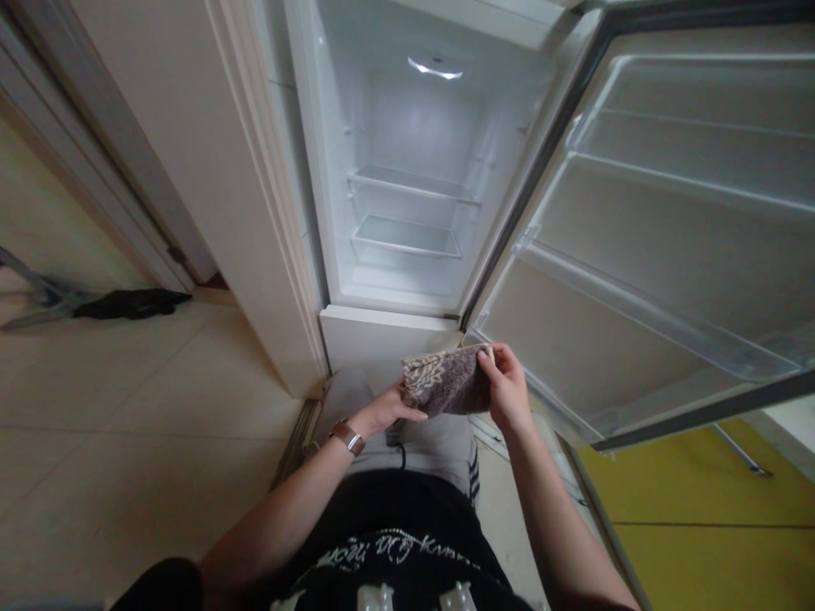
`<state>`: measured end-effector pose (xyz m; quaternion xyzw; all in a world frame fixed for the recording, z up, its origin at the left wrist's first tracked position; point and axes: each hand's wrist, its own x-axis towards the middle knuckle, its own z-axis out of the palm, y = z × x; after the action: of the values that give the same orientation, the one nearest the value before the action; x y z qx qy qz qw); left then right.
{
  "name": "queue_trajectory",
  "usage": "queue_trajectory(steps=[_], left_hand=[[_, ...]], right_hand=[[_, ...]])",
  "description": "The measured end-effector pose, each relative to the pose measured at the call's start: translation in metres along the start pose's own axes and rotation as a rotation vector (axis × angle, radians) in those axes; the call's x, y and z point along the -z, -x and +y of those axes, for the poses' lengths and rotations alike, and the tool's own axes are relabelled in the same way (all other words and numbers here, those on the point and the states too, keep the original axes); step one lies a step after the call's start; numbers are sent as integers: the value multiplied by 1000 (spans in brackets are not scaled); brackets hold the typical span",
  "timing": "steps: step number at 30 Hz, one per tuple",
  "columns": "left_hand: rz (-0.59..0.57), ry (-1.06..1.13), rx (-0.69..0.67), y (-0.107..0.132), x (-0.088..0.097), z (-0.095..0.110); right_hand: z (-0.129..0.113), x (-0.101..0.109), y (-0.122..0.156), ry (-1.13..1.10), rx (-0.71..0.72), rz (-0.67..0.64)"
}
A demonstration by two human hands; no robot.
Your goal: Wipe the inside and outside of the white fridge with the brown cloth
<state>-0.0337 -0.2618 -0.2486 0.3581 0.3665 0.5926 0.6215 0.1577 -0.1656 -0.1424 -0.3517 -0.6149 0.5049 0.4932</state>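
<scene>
A small knitted cloth was between the two hands, above the grey trousers of the person and on the near side of the open fridge. The right hand pinched the right end, with the thumb on the visible face and the other fingers behind. The left hand was closed on the left end, the thumb along the near edge; its other fingers were mostly hidden.

As I judge, the preparing part was done: the fridge door was swung wide to the right, the lamp inside was lit, and the cloth looked folded into a flat piece. What was left, it seems, was everything after this handling, because the cloth was not yet put down and touched neither the fridge nor its door. If some surface was already wiped, I could not tell.

The long axis of the cloth ran from left to right, across the front of the body, with the right end slightly farther and higher. The end with the pale leaf pattern pointed left, and the plain dark end pointed right.
</scene>
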Motion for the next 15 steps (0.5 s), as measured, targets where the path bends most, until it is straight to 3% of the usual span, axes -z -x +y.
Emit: queue_trajectory(steps=[5, 8, 12, 15], left_hand=[[15, -7, 44, -2, -7, 13], [48, 102, 72, 0, -15, 17], [73, 201, 121, 5, -21, 23], [-11, 240, 162, 9, -16, 30]], right_hand=[[9, 11, -4, -48, -108, 78], [17, 13, -5, -59, -153, 106], [22, 13, 0, -134, -253, -36], [22, 14, 3, -194, -301, -81]])
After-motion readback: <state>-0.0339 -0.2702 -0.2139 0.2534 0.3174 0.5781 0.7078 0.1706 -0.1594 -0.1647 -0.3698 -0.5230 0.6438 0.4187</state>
